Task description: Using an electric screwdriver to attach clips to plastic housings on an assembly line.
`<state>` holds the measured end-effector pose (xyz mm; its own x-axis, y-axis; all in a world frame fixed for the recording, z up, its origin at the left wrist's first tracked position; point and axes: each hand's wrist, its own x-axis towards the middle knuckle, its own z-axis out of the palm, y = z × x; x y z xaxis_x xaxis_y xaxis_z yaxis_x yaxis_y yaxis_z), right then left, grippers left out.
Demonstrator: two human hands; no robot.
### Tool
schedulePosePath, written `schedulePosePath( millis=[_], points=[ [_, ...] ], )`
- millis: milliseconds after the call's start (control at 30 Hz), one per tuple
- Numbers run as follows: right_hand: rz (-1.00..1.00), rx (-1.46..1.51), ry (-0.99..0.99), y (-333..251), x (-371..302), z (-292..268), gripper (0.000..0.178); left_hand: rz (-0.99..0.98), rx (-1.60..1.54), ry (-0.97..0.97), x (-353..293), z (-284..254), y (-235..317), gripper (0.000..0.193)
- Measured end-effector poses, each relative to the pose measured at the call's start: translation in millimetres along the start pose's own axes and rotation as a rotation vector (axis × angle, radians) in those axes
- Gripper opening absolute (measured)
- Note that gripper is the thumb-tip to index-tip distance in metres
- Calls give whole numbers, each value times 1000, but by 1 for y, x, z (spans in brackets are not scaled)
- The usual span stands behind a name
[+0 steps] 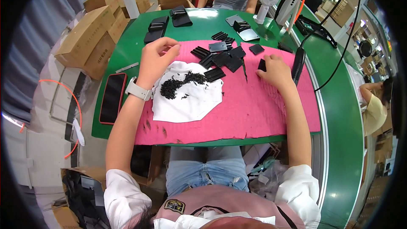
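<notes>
My left hand (160, 55), with a white watch (138, 89) on its wrist, hovers over the upper left of a white cloth (182, 112). Its fingers are loosely curved, the thumb apart from them, and nothing shows between. On the cloth lies a heap of small black parts (170, 88). My right hand (276, 71) grips a small flat black piece (262, 64) above the right side of the pink mat (254, 114). Between the hands, beyond the cloth, flat black plates (233, 63) lie piled beside ribbed black strips (200, 52). One black plate (215, 74) overlaps the cloth's edge.
A phone (112, 98) and a metal tool (127, 68) lie left of the mat. Black hinged parts (157, 29) stand at the far left of the green table (131, 34). A white fan (267, 1) and a black corded tool (299, 65) are at right. Another person sits opposite.
</notes>
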<state>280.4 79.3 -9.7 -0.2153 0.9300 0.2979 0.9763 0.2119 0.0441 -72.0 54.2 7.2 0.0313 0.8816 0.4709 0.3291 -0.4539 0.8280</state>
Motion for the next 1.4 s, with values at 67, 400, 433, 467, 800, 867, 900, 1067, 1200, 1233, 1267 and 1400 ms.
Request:
schedulePosePath(
  millis=[67, 400, 433, 467, 800, 867, 900, 1067, 1200, 1233, 1267, 1400],
  points=[
    [15, 124, -144, 0, 4, -13, 44, -24, -130, 43, -8, -6, -12, 14],
    [-244, 398, 52, -64, 13, -31, 25, 40, 42, 15, -36, 13, 12, 11],
    [-244, 410, 85, -74, 14, -36, 24, 100, 65, -5, -37, 16, 15, 10],
    [-250, 475, 121, -86, 16, -41, 19, 128, 44, -8, -39, 18, 12, 20],
    [-895, 695, 268, -152, 20, -55, 23, -407, -665, -169, -41, 7, 6, 24],
    [-652, 871, 215, -137, 47, -48, 24, -384, -603, -116, -41, 4, 1, 21],
    [-448, 868, 270, -119, 70, -38, 25, -368, -574, -75, -38, 6, 4, 21],
    [251, 129, 292, -19, 184, 46, 66, -243, -426, 43, -35, 9, 0, 19],
    [368, 291, 24, 23, 203, 95, 74, -215, -352, 70, -32, 13, -6, 16],
    [356, 283, 68, 11, 204, 97, 72, -212, -341, 84, -31, 9, -8, 16],
    [351, 286, 67, 6, 204, 94, 72, -217, -336, 90, -33, 6, -7, 16],
    [288, 664, -43, 8, 205, 85, 59, -195, -334, 73, -32, 6, -5, 16]
  ],
)
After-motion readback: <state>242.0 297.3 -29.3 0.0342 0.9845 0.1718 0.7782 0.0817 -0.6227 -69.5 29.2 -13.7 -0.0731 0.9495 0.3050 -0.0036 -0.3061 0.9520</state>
